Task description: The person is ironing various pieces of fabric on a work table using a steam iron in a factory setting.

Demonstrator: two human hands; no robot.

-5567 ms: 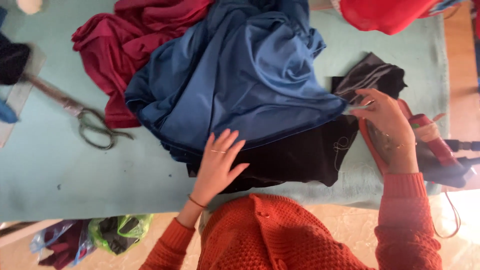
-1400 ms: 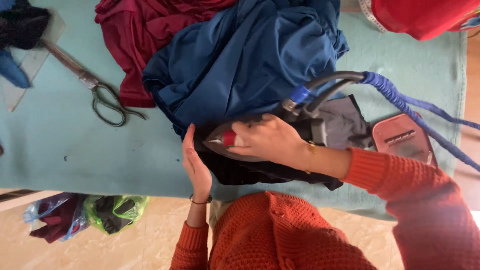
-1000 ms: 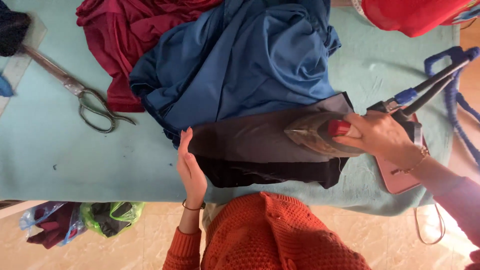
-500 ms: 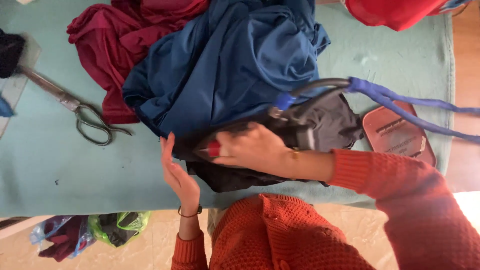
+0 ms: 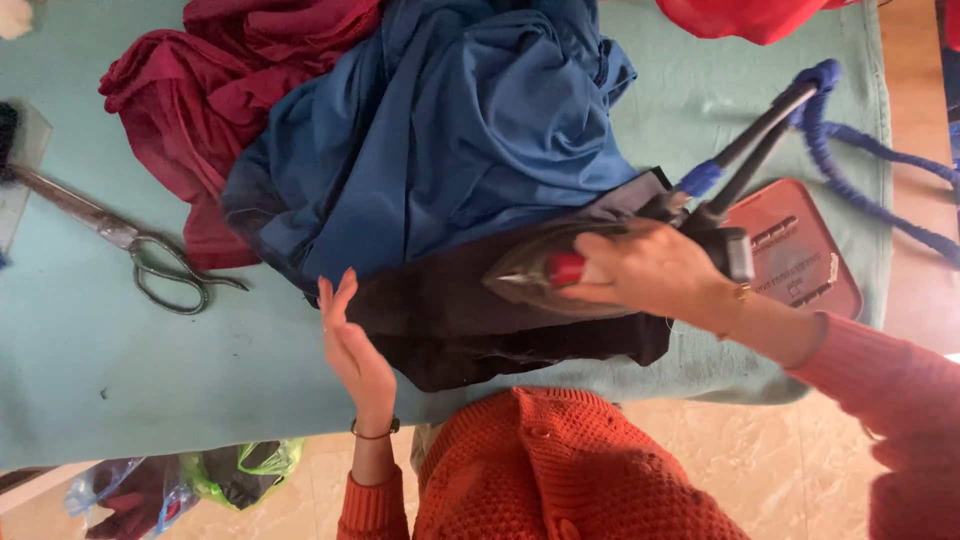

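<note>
A black piece of cloth (image 5: 470,330) lies flat on the pale green table cover (image 5: 120,370), part of it under a heap of blue fabric (image 5: 450,150). My right hand (image 5: 660,275) grips the handle of a clothes iron (image 5: 545,275), whose sole rests on the black cloth with its tip pointing left. My left hand (image 5: 352,350) stands on edge against the left border of the black cloth, fingers straight and together, holding nothing.
Dark red fabric (image 5: 200,110) is bunched left of the blue heap. Large metal scissors (image 5: 130,250) lie at the left. A red iron rest (image 5: 795,250) sits right of the cloth, with the blue braided cord (image 5: 850,140) above it. Plastic bags (image 5: 180,490) lie on the floor.
The iron has slid to the right along the black cloth since half a second ago, after sweeping left before that. My left hand stays at the cloth's left border.
</note>
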